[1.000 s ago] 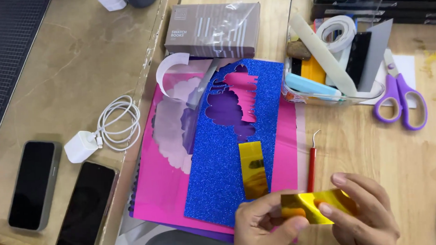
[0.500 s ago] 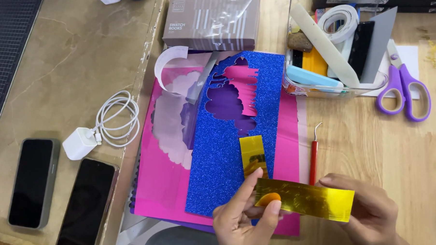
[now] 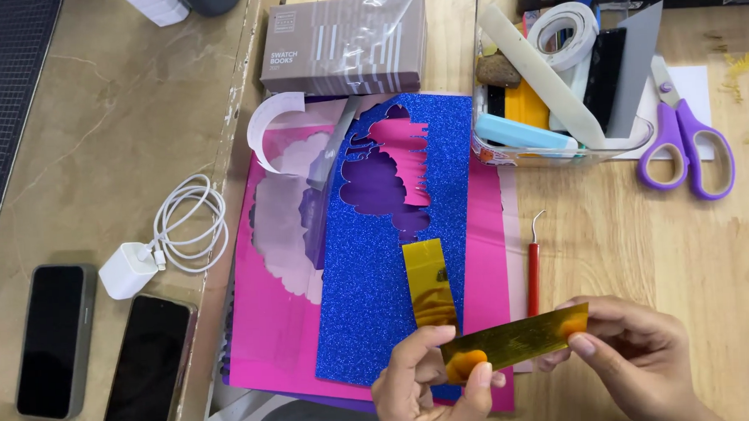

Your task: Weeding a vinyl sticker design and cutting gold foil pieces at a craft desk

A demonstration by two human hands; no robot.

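Note:
My left hand (image 3: pixel 426 381) and my right hand (image 3: pixel 624 355) hold a shiny gold foil strip (image 3: pixel 520 341) by its two ends, low in the head view. The strip tilts up toward the right. A second gold strip (image 3: pixel 429 284) lies flat on a blue glitter sheet (image 3: pixel 377 293) with a cut-out shape. That sheet rests on a pink sheet (image 3: pixel 271 330). A red-handled hook tool (image 3: pixel 533 271) lies on the wood just above my right hand.
Purple scissors (image 3: pixel 686 146) lie at the right. A clear bin (image 3: pixel 555 150) holds tape, scrapers and other tools. A brown box (image 3: pixel 344 41) sits at the top. Two phones (image 3: pixel 51 338) (image 3: pixel 148 368) and a white charger with cable (image 3: pixel 164 243) lie left.
Both hands spread apart along the gold strip, then lifted it slightly. The strip now shows full length and tilts up to the right.

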